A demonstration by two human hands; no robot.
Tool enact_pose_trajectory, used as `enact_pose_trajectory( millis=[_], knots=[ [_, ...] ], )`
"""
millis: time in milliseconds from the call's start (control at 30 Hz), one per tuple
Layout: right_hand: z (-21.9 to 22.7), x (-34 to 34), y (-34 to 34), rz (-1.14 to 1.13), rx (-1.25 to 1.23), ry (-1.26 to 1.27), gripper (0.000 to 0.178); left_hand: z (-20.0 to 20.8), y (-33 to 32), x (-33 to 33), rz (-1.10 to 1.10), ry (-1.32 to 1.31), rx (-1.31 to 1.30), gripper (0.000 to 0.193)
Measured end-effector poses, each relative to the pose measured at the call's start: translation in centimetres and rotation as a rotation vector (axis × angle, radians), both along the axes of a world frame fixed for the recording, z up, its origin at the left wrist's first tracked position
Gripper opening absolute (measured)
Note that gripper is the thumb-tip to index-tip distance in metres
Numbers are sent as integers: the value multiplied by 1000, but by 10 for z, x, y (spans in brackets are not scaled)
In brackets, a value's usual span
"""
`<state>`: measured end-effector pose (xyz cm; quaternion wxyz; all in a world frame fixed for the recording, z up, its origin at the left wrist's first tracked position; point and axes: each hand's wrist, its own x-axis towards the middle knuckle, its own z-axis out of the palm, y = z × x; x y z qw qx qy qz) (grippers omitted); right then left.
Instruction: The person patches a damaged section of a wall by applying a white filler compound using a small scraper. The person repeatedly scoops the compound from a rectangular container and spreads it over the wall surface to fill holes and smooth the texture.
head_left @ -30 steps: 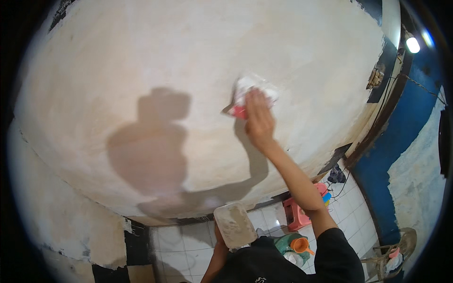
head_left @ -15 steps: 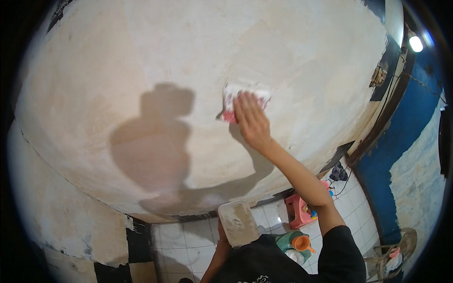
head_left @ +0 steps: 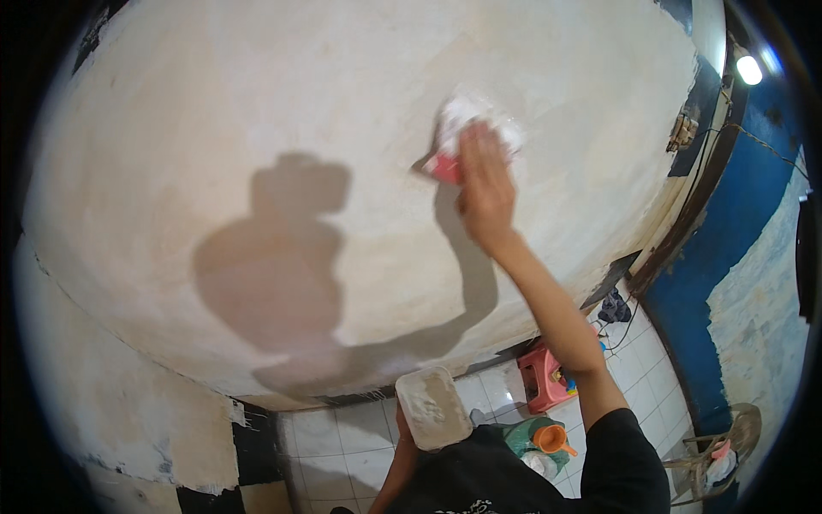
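Note:
My right hand (head_left: 488, 188) is closed on a flat red putty spreader (head_left: 443, 169), pressed against the pale plastered wall (head_left: 377, 94). White putty covers much of the spreader's upper part. Low in front of my body, my left hand (head_left: 403, 426) grips the left side of a rectangular whitish tub (head_left: 433, 408); most of its fingers are hidden under or behind it. Pale putty coats the tub's inside. My shadow falls across the wall to the left of the spreader.
Below the wall, a pink plastic stool (head_left: 543, 379) stands on white floor tiles (head_left: 360, 428). Near it are a green sack (head_left: 519, 439) and an orange dipper (head_left: 551, 439). A chair (head_left: 738, 437) is at the lower right, beside a blue wall (head_left: 685, 291). A lit bulb (head_left: 748, 70) hangs at upper right.
My right hand has moved up and a little right along the wall with the putty spreader. The left hand and the tub have stayed in almost the same place.

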<state>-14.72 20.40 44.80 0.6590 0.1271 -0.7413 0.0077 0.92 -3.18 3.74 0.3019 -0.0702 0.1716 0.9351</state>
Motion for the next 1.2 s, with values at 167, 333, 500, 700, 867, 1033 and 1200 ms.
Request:
enact_pose_trajectory(
  millis=[167,333,500,700,867,1033,1200],
  knots=[
    [-113,18,-85,265,242,-351,53,1,-4,2,-3,-13,24,65],
    [-73,58,-31,306,177,-398,55,5,-7,1,21,-11,65,66],
    [36,67,54,-7,28,179,39,10,-22,-2,98,39,-85,67],
    [-34,7,84,-116,-42,42,67,-3,-20,-10,50,-10,-20,68],
    [-126,42,-14,213,25,-327,52,-4,-19,-20,19,51,-82,67],
    [-81,75,15,203,-17,-189,34,-18,-17,-22,-65,27,-1,68],
    [-31,30,81,-124,-50,53,49,-12,-14,-19,-56,12,-6,68]
  ],
)
